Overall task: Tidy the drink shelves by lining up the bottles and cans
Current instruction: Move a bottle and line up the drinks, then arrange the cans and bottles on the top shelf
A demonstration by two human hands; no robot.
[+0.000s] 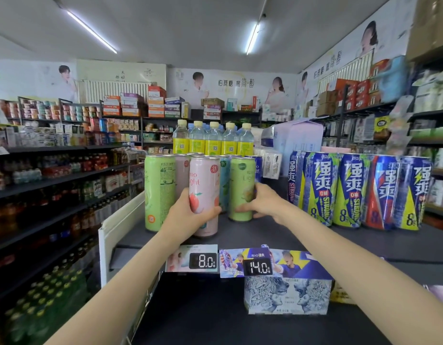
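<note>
While the left hand [190, 207] wraps its fingers round the lower half of a pink can [205, 195] standing upright at the near edge of the dark shelf top [339, 242], the right hand [259, 201] curls round a light green can [241, 189] just to its right. Another green can [158, 192] stands just left of the pink one, more slim cans crowd behind, yellow-labelled bottles [213, 139] line up farther back, and blue cans [359, 188] stand in a row at the right.
</note>
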